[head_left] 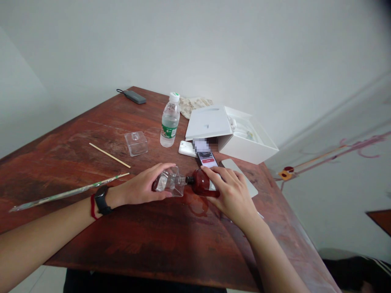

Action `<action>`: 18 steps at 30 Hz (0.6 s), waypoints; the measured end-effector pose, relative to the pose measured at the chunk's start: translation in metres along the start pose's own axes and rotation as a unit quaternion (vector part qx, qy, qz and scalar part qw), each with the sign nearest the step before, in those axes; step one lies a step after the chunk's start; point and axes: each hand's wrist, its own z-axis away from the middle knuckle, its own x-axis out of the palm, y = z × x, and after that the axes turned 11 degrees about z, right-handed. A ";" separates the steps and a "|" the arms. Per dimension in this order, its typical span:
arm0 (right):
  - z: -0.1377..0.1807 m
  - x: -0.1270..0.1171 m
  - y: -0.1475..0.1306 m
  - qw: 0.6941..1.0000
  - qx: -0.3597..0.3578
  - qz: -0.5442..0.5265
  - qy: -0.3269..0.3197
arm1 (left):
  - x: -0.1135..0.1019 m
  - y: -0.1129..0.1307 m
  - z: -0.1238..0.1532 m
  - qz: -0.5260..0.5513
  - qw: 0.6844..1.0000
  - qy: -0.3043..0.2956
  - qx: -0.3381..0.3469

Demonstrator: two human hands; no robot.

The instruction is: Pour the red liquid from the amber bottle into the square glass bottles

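Observation:
My left hand (143, 185) is closed round a clear square glass bottle (176, 182), tipped on its side with its neck to the right. A dark red-brown round bottle (200, 183) with a pale label lies in the grip of my right hand (233, 189), also tipped over. Its black neck meets the mouth of the clear bottle; whether one sits inside the other I cannot tell. Some reddish colour shows at the clear bottle's base, by my left palm. Below the bottles, a wet patch (198, 206) glistens on the wood.
Behind stand another square clear glass bottle (136, 143) and a water bottle (170, 121). A bare stick (110, 155) and a plastic-wrapped stick (70, 193) lie left. A phone (208, 161), white device (187, 149), white box (249, 142) and grey power bank (135, 97) are farther back.

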 end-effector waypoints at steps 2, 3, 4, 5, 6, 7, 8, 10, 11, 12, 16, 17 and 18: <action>0.000 0.000 0.000 1.000 0.000 0.001 0.001 | 0.000 0.001 0.000 -0.002 1.000 0.001 0.001; 0.000 -0.001 0.000 1.000 0.000 0.002 0.001 | 0.000 0.001 0.000 -0.003 1.000 0.000 0.002; 0.000 -0.001 0.000 1.000 0.001 0.002 0.002 | 0.000 0.001 0.000 -0.003 1.000 -0.001 0.002; 0.000 -0.001 0.000 1.000 0.002 0.000 0.001 | 0.000 0.001 0.000 -0.003 1.000 -0.002 0.003; 0.000 -0.001 -0.001 1.000 0.003 -0.001 0.001 | 0.000 0.000 0.001 -0.003 1.000 -0.002 0.003; 0.000 -0.001 0.000 1.000 0.003 -0.002 0.000 | 0.000 0.000 0.001 -0.003 1.000 -0.002 0.002; 0.000 -0.001 0.000 1.000 0.003 -0.003 0.000 | 0.000 0.000 0.001 -0.003 1.000 -0.002 0.002; 0.000 0.000 0.000 1.000 0.002 -0.002 0.000 | 0.000 0.000 0.001 -0.003 1.000 -0.003 0.001; 0.000 0.000 0.000 1.000 0.001 -0.001 0.000 | 0.000 0.000 0.001 -0.003 1.000 -0.003 0.000; 0.000 0.000 0.000 1.000 0.000 0.000 0.000 | -0.001 0.000 0.001 -0.003 1.000 -0.004 0.000; -0.001 0.000 0.000 1.000 0.002 -0.001 -0.001 | -0.001 0.001 0.000 0.000 1.000 -0.005 -0.001; -0.001 0.000 0.000 1.000 0.004 0.000 -0.002 | -0.001 0.001 0.000 0.000 1.000 -0.004 -0.001; -0.001 0.000 -0.001 1.000 0.005 0.002 -0.003 | -0.001 0.001 0.000 0.000 1.000 -0.002 -0.001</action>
